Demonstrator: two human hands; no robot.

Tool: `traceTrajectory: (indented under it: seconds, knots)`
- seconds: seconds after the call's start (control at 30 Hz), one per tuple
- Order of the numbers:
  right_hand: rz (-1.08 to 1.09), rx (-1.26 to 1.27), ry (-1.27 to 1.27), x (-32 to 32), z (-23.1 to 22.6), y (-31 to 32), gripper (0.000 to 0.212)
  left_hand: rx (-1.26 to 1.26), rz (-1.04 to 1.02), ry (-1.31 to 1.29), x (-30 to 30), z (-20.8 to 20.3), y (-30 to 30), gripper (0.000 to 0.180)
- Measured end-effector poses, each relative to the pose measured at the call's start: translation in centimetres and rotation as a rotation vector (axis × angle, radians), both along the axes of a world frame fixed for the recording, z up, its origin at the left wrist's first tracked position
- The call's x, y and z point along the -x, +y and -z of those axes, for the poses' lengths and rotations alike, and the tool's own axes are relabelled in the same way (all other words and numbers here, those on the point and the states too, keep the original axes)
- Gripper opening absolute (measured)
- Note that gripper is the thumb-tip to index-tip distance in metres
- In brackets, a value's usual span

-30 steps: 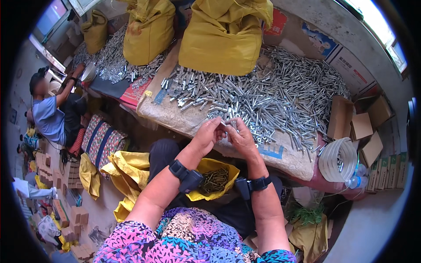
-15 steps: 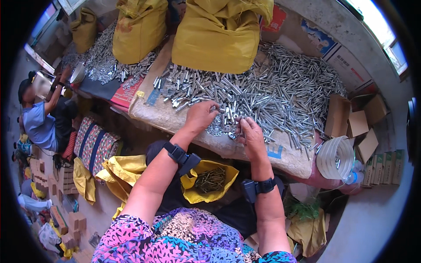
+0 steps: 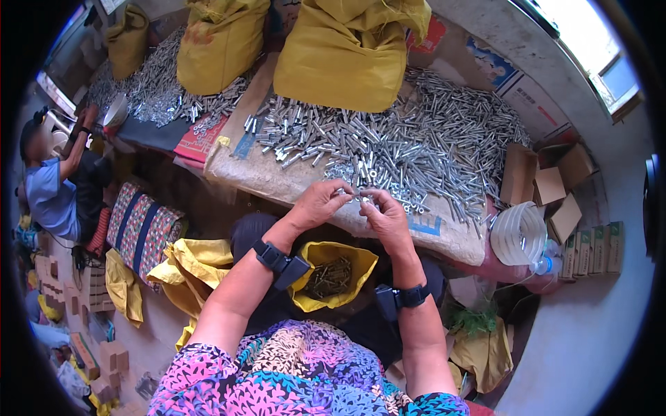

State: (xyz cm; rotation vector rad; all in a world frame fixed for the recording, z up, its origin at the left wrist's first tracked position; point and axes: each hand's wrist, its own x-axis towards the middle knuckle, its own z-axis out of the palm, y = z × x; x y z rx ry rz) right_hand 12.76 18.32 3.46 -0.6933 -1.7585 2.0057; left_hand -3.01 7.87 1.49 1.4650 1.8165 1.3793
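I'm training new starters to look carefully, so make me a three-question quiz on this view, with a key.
1. Open question: what is inside the open yellow sack straight below the two hands in the picture?
2. True or false: the left hand and the right hand are held wide apart.
3. Multiple choice: the pale ribbed container is on the person's
a) left
b) right

Key
1. Thin metal pieces.
2. False; they are close together.
3. b

Left fingers (image 3: 338, 185), right fingers (image 3: 378, 196): bent, close together
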Motion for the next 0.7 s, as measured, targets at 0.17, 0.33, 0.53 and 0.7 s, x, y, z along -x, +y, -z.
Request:
traceTrajectory:
  seconds: [0.17, 0.33, 0.53, 0.7]
  knots:
    - [-0.032, 0.016, 0.011, -0.9, -0.8, -1.3, 0.022, 0.124, 0.052, -0.443, -1.1, 0.0, -2.0, 0.014]
    - [-0.023, 0.01, 0.024, -1.9, -1.6, -2.2, 0.022, 0.081, 0.08, -0.454, -1.7, 0.1, -3.3, 0.016]
    - [-0.136, -0.102, -0.105, -2.8, -1.2, -2.8, 0.019, 0.104, 0.057, -0.657, -3.1, -0.8, -4.3, 0.014]
    - [-0.105, -0.002, -0.055, -2.8, -0.3, -4.4, 0.013, 0.139, 0.121, -1.107, -4.6, -0.1, -4.3, 0.014]
